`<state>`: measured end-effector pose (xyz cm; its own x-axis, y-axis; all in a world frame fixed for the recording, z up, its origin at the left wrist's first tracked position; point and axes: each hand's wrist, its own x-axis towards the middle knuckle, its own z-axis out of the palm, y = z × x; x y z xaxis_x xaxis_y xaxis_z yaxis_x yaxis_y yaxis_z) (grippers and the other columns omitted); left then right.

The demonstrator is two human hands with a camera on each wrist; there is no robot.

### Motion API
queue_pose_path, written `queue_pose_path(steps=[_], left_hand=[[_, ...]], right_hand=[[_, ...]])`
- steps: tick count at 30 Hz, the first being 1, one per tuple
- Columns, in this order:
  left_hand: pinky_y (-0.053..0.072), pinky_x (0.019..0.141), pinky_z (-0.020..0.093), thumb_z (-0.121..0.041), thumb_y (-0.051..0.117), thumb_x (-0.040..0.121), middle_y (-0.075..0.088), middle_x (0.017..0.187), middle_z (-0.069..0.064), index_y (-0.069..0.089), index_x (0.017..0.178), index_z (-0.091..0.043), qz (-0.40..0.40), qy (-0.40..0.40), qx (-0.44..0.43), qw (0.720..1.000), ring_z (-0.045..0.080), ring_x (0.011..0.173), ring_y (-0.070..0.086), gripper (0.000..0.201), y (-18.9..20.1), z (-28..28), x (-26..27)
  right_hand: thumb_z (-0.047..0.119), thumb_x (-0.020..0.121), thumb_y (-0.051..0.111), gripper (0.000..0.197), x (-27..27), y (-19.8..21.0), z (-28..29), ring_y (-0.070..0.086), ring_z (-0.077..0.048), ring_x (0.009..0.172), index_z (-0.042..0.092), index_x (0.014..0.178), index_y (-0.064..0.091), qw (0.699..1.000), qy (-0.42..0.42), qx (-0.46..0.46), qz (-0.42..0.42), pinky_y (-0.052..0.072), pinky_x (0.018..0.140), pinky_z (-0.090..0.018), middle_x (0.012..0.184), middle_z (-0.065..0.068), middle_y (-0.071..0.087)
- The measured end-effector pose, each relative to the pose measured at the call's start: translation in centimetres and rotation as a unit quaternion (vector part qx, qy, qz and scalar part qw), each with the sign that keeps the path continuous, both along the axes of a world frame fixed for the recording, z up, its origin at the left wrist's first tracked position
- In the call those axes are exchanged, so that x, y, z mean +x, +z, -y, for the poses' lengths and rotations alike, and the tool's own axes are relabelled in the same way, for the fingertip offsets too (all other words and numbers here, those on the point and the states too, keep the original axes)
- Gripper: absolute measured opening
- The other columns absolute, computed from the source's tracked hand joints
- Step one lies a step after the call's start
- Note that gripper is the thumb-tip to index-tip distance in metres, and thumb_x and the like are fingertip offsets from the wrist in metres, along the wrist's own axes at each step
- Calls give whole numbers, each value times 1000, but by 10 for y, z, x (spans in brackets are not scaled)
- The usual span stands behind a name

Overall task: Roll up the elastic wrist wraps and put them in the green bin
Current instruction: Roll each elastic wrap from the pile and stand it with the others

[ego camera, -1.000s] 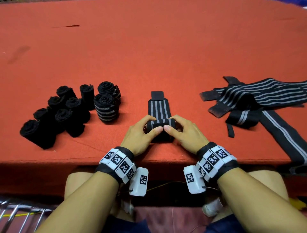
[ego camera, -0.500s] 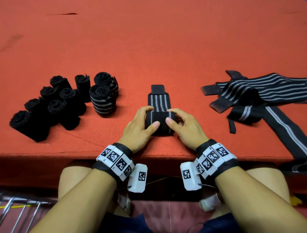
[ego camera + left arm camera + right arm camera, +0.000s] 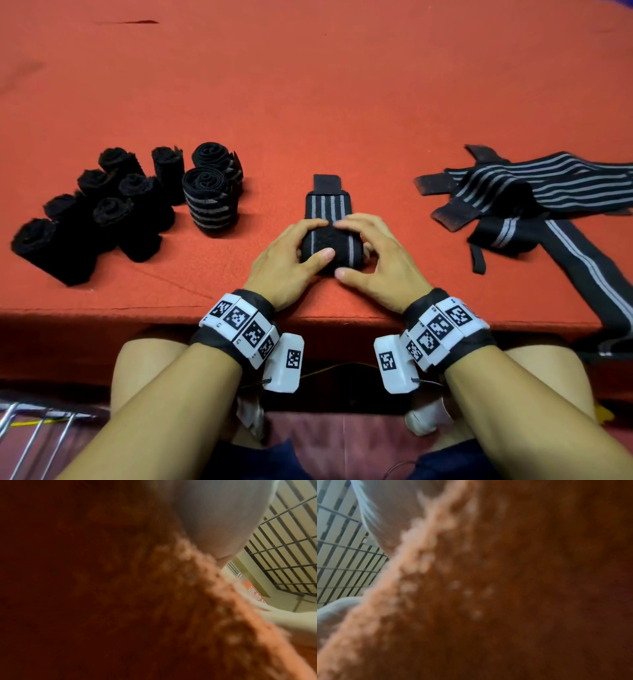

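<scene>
Both hands, left hand (image 3: 286,263) and right hand (image 3: 380,265), grip the half-rolled wrist wrap (image 3: 330,246) between them.

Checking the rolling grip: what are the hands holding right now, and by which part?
Both the left hand and right hand grip the striped wrist wrap by its rolled-up near end; its flat tail lies free on the table.

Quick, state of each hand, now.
Left hand: curled round the striped wrist wrap, gripping its roll.
Right hand: gripping the same roll.
</scene>
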<state>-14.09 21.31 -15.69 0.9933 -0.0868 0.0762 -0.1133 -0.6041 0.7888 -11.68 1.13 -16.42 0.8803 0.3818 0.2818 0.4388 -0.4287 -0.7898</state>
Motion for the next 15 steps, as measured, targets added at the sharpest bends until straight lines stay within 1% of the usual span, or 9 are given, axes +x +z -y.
queue_pose_path(steps=[1, 2, 4, 7, 9, 10, 12, 14, 15], left_hand=[[46, 104, 44, -60, 55, 83, 53, 131, -23, 49, 135, -48, 7, -3, 9, 1000, 4, 114, 57, 54, -1, 0, 0], [44, 107, 41, -63, 55, 81, 47, 137, -23, 49, 138, -45, 12, -10, 16, 1000, 2, 121, 52, 60, -2, 0, 1], [40, 108, 35, -67, 58, 76, 37, 147, -24, 46, 144, -39, 19, -28, 30, 999, -1, 131, 44, 75, -3, -2, 0], [42, 108, 36, -54, 72, 75, 39, 148, -22, 41, 147, -40, 35, -45, 47, 997, 1, 131, 44, 80, -2, -5, -2], [47, 102, 40, -42, 77, 80, 50, 138, -18, 42, 142, -43, 35, -32, 43, 998, 6, 119, 53, 71, 0, -4, -3], [49, 97, 41, -39, 77, 83, 57, 129, -16, 42, 138, -43, 31, -21, 40, 999, 10, 109, 58, 64, 1, -3, -3], [50, 89, 42, -42, 74, 88, 63, 107, -15, 42, 131, -39, 18, -5, 36, 999, 15, 94, 62, 54, 2, -2, -4], [50, 88, 42, -48, 69, 91, 62, 93, -19, 44, 130, -35, 6, 6, 35, 999, 14, 88, 60, 49, 1, -2, -3], [50, 89, 42, -52, 67, 91, 61, 91, -20, 46, 131, -35, 2, 10, 34, 999, 13, 88, 60, 48, 0, -2, -3]], right_hand=[[24, 73, 80, 67, 0, -1, 1, 50, 6, 119, 32, 135, 57, 1000, 6, -19, 5, 42, 93, -15, 136, 14, 48], [18, 72, 82, 67, 0, -1, 1, 51, 9, 113, 31, 134, 58, 1000, 6, -26, 7, 41, 89, -11, 134, 13, 50], [10, 74, 83, 64, 1, -2, -1, 53, 14, 92, 28, 132, 61, 1000, -4, -8, -4, 41, 75, -8, 126, 10, 55], [18, 80, 82, 57, 3, -2, -1, 52, 9, 74, 32, 132, 62, 999, -28, -3, -16, 38, 65, -9, 113, 14, 58], [27, 84, 80, 52, 2, -1, 1, 52, 8, 68, 34, 132, 61, 999, -35, -8, -23, 36, 65, -13, 110, 15, 60], [31, 86, 78, 49, 1, 0, 1, 52, 11, 67, 35, 132, 60, 999, -38, -5, -27, 36, 66, -15, 109, 15, 62], [35, 90, 74, 46, 1, 1, 0, 52, 14, 62, 36, 131, 55, 998, -49, 8, -37, 38, 68, -20, 106, 13, 66], [39, 92, 70, 38, 1, 3, -1, 54, 9, 56, 37, 126, 51, 997, -55, 29, -53, 40, 67, -24, 102, 10, 69], [41, 93, 68, 33, 2, 3, -1, 53, 4, 53, 35, 122, 52, 996, -57, 36, -59, 41, 66, -25, 97, 8, 70]])
